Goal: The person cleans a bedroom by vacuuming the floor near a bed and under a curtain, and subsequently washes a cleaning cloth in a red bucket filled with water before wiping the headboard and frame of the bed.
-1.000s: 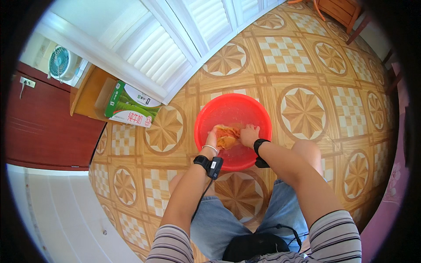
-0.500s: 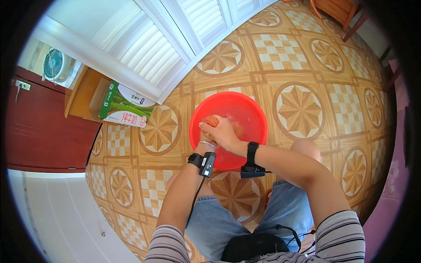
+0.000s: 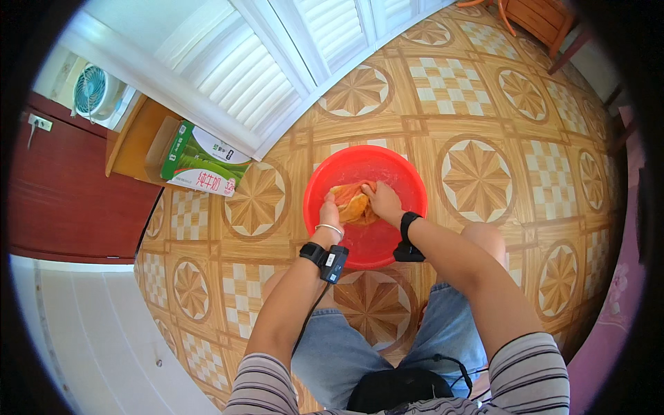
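Note:
An orange-yellow cloth (image 3: 355, 205) is stretched between my two hands over a round red basin (image 3: 318, 173). At the cloth's left edge my left hand (image 3: 331, 213) grips it, thumb on top and a bracelet at the wrist. My right hand (image 3: 384, 202) pinches the cloth's upper right part, its fingers closed on the fabric. Water with whitish suds shows inside the basin beyond and below the cloth. The basin stands on the floor in front of my knees.
The floor (image 3: 477, 176) has a wood-pattern star and check design. At the left, a green and white carton (image 3: 211, 162) lies by an orange-brown wooden shelf (image 3: 128, 149) near white louvred doors (image 3: 256, 90). A small teal fan (image 3: 91, 90) stands behind. Wooden furniture (image 3: 536, 21) is at the far right.
The cloth was bunched up between my hands, pressed together. Now it is spread wider, and my right hand has moved right, away from the left.

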The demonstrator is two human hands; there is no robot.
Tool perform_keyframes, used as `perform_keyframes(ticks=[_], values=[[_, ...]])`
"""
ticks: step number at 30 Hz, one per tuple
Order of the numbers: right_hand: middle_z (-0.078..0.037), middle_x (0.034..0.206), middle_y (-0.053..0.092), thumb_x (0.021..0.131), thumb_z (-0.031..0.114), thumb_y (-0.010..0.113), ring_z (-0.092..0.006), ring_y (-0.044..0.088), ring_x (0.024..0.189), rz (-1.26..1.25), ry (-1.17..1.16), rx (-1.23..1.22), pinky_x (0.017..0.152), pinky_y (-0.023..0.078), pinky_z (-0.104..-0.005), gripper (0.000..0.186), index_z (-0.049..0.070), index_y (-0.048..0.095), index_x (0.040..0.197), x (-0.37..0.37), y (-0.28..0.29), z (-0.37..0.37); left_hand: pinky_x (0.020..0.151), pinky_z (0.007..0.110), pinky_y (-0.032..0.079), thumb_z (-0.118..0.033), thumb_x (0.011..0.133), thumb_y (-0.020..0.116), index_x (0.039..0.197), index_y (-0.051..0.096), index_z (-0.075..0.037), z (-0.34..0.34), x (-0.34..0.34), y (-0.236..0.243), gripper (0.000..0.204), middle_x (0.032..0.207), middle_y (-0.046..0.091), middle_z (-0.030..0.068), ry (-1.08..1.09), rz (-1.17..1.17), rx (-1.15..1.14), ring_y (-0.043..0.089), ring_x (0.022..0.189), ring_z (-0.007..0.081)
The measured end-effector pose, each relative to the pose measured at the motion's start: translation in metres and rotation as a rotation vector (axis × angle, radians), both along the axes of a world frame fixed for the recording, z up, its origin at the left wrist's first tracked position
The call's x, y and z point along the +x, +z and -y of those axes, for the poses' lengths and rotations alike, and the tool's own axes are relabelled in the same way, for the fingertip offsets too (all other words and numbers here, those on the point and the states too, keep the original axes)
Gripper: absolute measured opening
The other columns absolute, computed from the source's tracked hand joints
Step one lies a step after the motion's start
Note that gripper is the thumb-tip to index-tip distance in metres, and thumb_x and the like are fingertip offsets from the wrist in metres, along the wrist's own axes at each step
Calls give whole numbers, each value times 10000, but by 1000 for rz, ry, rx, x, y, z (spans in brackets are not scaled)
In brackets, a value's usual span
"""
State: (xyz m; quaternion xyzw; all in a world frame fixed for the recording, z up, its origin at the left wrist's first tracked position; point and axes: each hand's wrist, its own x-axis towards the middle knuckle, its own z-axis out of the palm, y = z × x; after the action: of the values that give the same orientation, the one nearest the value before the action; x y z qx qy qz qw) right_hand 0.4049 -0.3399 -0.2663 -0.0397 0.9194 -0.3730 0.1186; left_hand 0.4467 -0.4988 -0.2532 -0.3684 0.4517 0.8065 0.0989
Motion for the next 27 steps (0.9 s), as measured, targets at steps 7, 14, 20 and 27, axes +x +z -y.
perform_keyframes(ticks=[7, 14, 20, 27], values=[[-191, 1227, 481, 838, 376, 568, -351, 417, 1164, 40, 283, 517, 911, 380, -511, 403, 43, 606, 1061, 21, -10, 0, 896, 360, 443, -272, 870, 509, 1197, 530, -56, 30, 4, -57, 392, 1130, 595, 114, -345, -78, -340, 572, 1040, 242], [-202, 1157, 525, 787, 269, 580, -332, 463, 1104, 191, 105, 430, 871, 399, -456, 326, 74, 667, 1034, 0, 28, 10, 1013, 378, 369, -151, 551, 817, 1310, 378, -29, 5, 3, -31, 885, 1295, 451, 197, -642, -440, -865, 445, 1207, 335], [-74, 953, 650, 833, 264, 581, -174, 603, 919, 626, 302, -891, 853, 460, -284, 279, 28, 626, 975, -19, 117, 8, 960, 344, 428, -79, 651, 802, 1316, 353, -32, 7, 9, 14, 803, 1248, 506, 125, -561, -567, -556, 524, 1132, 241], [-117, 1120, 594, 953, 337, 389, -218, 578, 982, 886, -197, -1309, 902, 450, -367, 373, 39, 546, 1115, -7, 133, -4, 844, 336, 514, -161, 906, 504, 1171, 524, -62, 8, 0, 56, 284, 1065, 632, 89, -153, -429, 51, 599, 1022, 193]])
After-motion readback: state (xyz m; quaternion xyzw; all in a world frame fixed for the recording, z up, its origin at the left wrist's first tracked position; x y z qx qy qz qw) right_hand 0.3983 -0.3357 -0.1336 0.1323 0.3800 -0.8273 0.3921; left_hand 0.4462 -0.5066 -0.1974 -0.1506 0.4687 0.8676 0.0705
